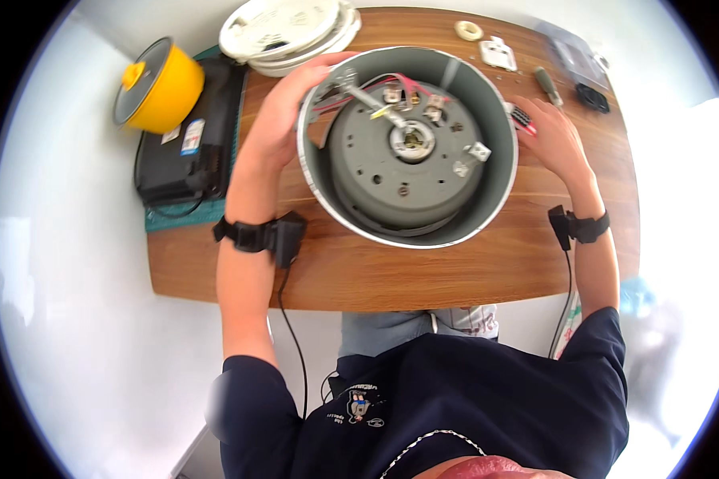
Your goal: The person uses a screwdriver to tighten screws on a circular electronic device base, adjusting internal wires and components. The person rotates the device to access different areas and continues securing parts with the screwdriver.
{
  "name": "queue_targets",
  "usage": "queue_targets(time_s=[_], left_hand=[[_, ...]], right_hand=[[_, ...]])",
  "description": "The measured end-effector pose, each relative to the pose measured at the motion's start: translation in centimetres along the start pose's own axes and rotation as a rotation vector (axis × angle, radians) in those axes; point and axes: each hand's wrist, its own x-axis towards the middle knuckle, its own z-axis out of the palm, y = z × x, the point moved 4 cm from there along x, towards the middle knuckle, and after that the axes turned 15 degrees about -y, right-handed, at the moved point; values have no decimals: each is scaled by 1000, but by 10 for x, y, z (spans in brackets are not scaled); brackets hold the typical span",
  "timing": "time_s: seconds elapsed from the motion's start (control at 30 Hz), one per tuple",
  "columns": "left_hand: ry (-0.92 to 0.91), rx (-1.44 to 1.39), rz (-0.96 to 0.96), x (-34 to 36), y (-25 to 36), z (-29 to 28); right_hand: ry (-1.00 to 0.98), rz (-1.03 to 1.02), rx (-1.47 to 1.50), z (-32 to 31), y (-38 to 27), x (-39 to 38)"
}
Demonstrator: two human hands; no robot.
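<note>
A round grey metal cooker housing (359, 191) stands over the wooden table, its open end facing me. Inside are a drum-like plate with a central hole (412, 141), a metal strip (367, 100) reaching in from the upper left, red and pale wires (403, 78) and a small white terminal (478, 152). My left hand (284, 104) is wrapped round the left wall, fingertips hidden behind it. My right hand (559, 142) grips the right side, by a small black and red panel (522, 120); its fingers are partly hidden.
At left, a yellow pot (170, 92) sits on a black appliance (176, 172) over a teal mat (208, 215). White round covers (276, 24) are stacked behind. At back right lie a cream ring (460, 30), a white plate (498, 53), a screwdriver (546, 81) and a clear box (571, 56).
</note>
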Motion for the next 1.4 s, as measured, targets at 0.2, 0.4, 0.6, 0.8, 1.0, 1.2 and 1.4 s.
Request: queue_targets(time_s=[0.2,0.4,0.6,0.8,1.0,1.2,1.4], left_hand=[[-15,72,-4,-1,0,-6],[12,63,60,-9,-2,-2],[79,-37,121,-15,-12,3],[59,-86,131,-6,-18,3],[201,-147,93,-20,-25,-8],[197,-181,111,-19,-33,-5],[153,-255,158,-18,-35,2]], right_hand=[[24,17,-148,-22,-28,1],[470,-54,-31,-103,-81,-38],[892,-62,232,-148,-91,-98],[724,-511,635,-116,-134,-93],[643,-457,556,-77,-185,-64],[627,-488,403,-67,-204,-51],[595,-442,389,-63,-211,-44]])
